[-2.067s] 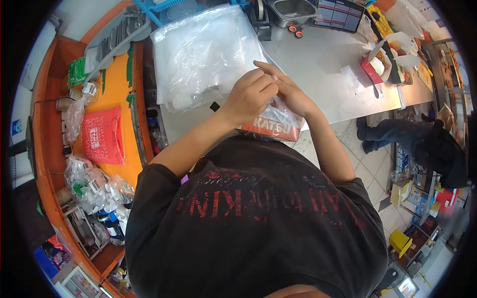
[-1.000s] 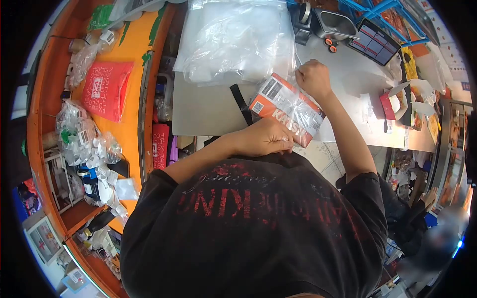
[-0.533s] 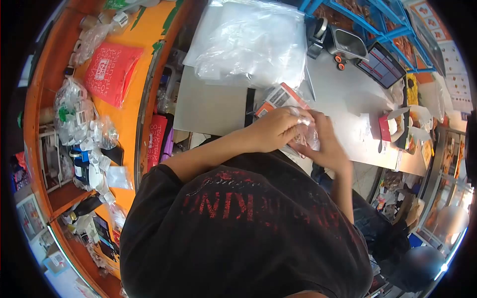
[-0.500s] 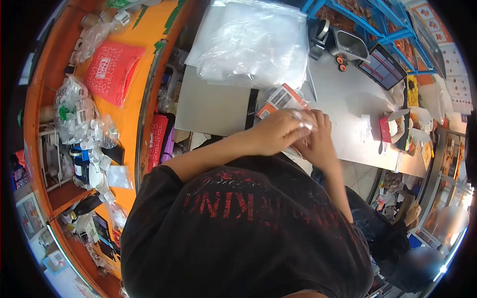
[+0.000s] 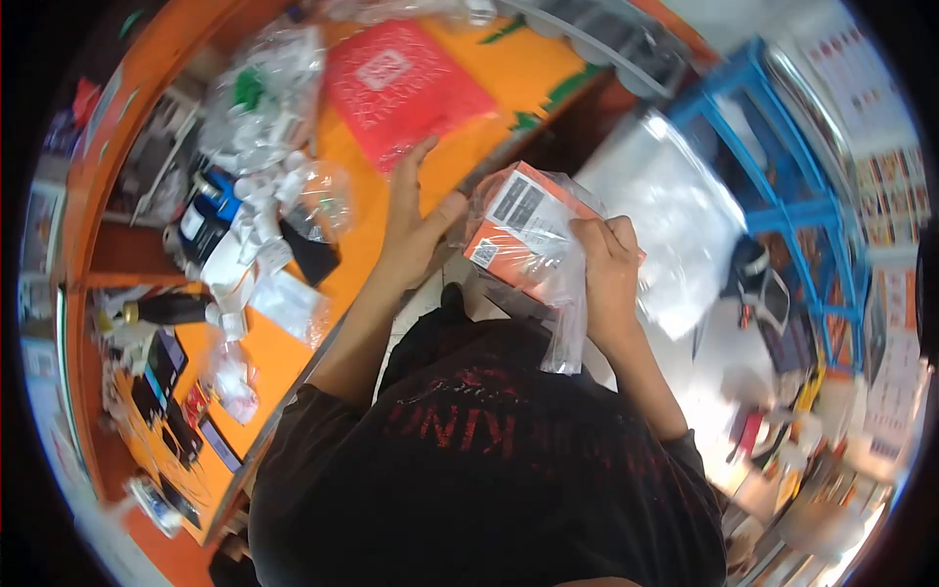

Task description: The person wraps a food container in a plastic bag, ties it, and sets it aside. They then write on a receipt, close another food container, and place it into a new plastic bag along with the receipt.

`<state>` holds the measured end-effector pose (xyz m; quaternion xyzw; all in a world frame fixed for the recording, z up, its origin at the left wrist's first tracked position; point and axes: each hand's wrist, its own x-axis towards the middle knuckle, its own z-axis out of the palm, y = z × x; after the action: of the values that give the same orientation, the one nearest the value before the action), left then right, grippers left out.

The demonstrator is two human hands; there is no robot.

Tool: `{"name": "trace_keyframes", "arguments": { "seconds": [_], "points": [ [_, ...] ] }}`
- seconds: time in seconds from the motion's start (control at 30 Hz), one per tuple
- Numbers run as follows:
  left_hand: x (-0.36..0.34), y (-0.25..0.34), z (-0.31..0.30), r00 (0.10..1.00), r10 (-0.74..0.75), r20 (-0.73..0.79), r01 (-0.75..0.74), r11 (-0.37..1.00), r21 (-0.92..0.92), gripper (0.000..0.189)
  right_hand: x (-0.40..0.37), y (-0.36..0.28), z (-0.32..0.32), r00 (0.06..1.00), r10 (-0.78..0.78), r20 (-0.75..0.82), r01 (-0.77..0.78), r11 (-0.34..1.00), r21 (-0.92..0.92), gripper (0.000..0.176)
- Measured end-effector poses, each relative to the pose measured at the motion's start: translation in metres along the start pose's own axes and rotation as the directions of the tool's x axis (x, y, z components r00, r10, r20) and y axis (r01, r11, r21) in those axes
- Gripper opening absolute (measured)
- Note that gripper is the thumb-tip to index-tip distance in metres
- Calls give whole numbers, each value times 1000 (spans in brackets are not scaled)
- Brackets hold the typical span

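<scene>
An orange box with white labels (image 5: 523,217), wrapped in a clear plastic bag, is held up in front of my chest. My right hand (image 5: 608,269) grips its right side, with the bag's gathered end hanging below. Left of the box, my left hand (image 5: 416,230) has its fingers spread and holds nothing; its thumb is close to the bag's edge. Beyond that hand, a red printed package (image 5: 406,88) lies on the orange counter (image 5: 377,201).
Clear plastic bags (image 5: 685,230) lie on the metal table at the right, beside a blue rack (image 5: 773,196). Plastic-wrapped items (image 5: 259,108), a black bottle (image 5: 166,309) and a phone (image 5: 220,443) are on the left counter. A grey tray (image 5: 611,39) stands at the top.
The view has turned toward the orange counter. The wrapped box has been lifted off the metal table in my right hand, and my left hand has come away from it and opened.
</scene>
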<state>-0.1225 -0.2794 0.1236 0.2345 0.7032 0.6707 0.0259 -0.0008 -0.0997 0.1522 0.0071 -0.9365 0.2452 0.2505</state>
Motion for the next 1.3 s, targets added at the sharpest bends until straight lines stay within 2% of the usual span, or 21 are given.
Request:
{"name": "trace_keyframes", "arguments": {
  "seconds": [0.03, 0.07, 0.1, 0.13, 0.2, 0.27, 0.33, 0.47, 0.7, 0.73, 0.8, 0.87, 0.9, 0.93, 0.97, 1.03, 1.07, 1.13, 1.2, 1.27, 1.3],
  "points": [
    [3, -4, -14, 999, 7, -54, -6, 1000, 13, 55, 15, -8, 10, 999, -49, 16, 49, 999, 21, 38],
    [3, -6, -26, 975, -187, 123, 195, 979, -60, 64, 29, -15, 19, 998, -58, 17, 58, 997, 50, 38],
    [5, -10, -37, 888, -346, 304, 393, 913, -112, 75, 43, -21, 28, 997, -73, 23, 71, 995, 75, 37],
    [10, -17, -47, 907, -345, 243, 383, 914, -130, 75, 57, -28, 37, 990, -130, 48, 125, 987, 97, 37],
    [22, -30, -65, 857, -360, 369, 495, 775, -394, 77, 79, -40, 51, 988, -145, 43, 140, 984, 111, 37],
    [35, -24, -85, 887, -335, 316, 447, 795, -411, 78, 98, -46, 65, 979, -185, 85, 173, 976, 136, 37],
    [46, -26, -101, 905, -295, 308, 405, 820, -404, 79, 116, -58, 75, 981, -193, 37, 182, 964, 194, 28],
    [58, -37, -123, 918, -319, 237, 388, 844, -369, 81, 148, -65, 93, 957, -287, -36, 286, 919, 273, 29],
    [65, -49, -133, 926, -345, 153, 377, 843, -383, 84, 176, -58, 100, 932, -337, 131, 288, 911, 294, 26],
    [64, -50, -130, 923, -363, 126, 382, 833, -400, 84, 180, -51, 99, 895, -413, 166, 342, 877, 338, 26],
    [58, -67, -120, 745, -544, 386, 666, 568, -483, 74, 189, -39, 93, 862, -474, 179, 390, 846, 364, 25],
    [48, -66, -92, 659, -622, 422, 736, 419, -531, 51, 198, -28, 85, 776, -511, 371, 420, 856, 301, 26],
    [39, -77, -72, 697, -583, 418, 675, 336, -656, 49, 200, -16, 85, 757, -456, 469, 363, 889, 279, 29],
    [35, -88, -52, 733, -545, 407, 601, 237, -763, 47, 200, -11, 81, 773, -441, 457, 356, 897, 263, 29],
    [40, -87, -38, 731, -534, 425, 614, 245, -750, 47, 200, -8, 78, 794, -413, 445, 336, 910, 244, 32],
    [51, -84, -15, 753, -466, 464, 513, -27, -858, 49, 200, -7, 64, 846, -329, 420, 312, 944, 111, 46],
    [64, -85, -7, 750, -456, 480, 530, -20, -848, 49, 197, -7, 55, 858, -317, 404, 305, 947, 97, 46],
    [100, -89, 7, 741, -446, 502, 513, -105, -852, 49, 182, 1, 34, 989, -144, 13, 144, 989, 10, 55],
    [152, -97, 21, 671, -555, 492, 547, -77, -833, 60, 158, 18, 15, 992, 4, -125, -9, 999, -36, 57],
    [204, -151, 47, 676, -596, 433, 587, 81, -805, 87, 121, 40, 6, 976, 125, -180, -135, 990, -48, 51],
    [227, -151, 56, 626, -732, 270, 583, 208, -785, 99, 101, 47, 2, 957, 248, -153, -254, 967, -15, 46]
  ]
}}
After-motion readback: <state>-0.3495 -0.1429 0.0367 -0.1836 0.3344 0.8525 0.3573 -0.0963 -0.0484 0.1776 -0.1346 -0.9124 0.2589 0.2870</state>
